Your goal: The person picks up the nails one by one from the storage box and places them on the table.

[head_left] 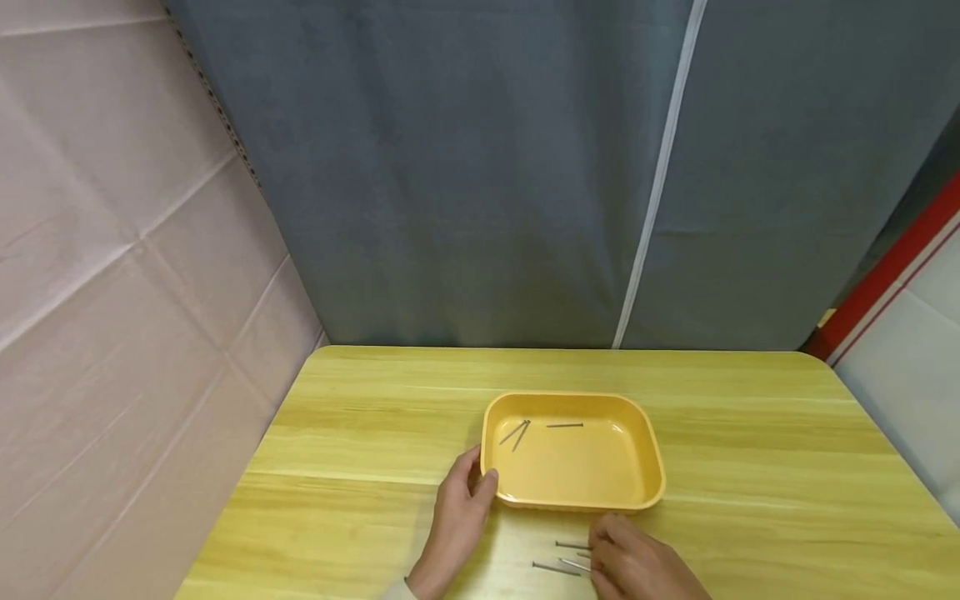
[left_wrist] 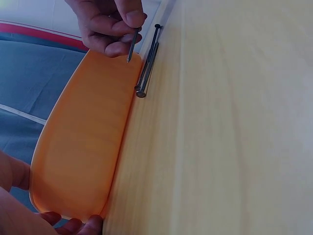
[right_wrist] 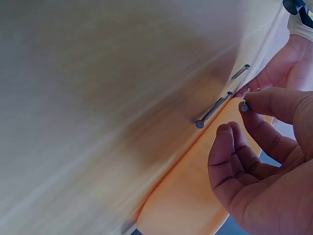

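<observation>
A shallow yellow plastic tray [head_left: 577,475] sits on the table with three nails [head_left: 565,426] lying loose near its back wall. My left hand [head_left: 459,512] holds the tray's front left corner, thumb at the rim and fingers around the outer side. In front of the tray, my right hand [head_left: 637,558] pinches a steel nail [left_wrist: 133,45] between thumb and index finger. Its other fingers curl loosely in the right wrist view. More nails [head_left: 555,569] lie on the table beside the right hand, which partly covers them in the head view.
The wood-grain table [head_left: 360,467] extends to both sides of the tray. A grey curtain [head_left: 465,183] hangs along its back edge. Pale sheeting [head_left: 135,333] covers the left side, and a red and white panel [head_left: 900,292] stands at the right.
</observation>
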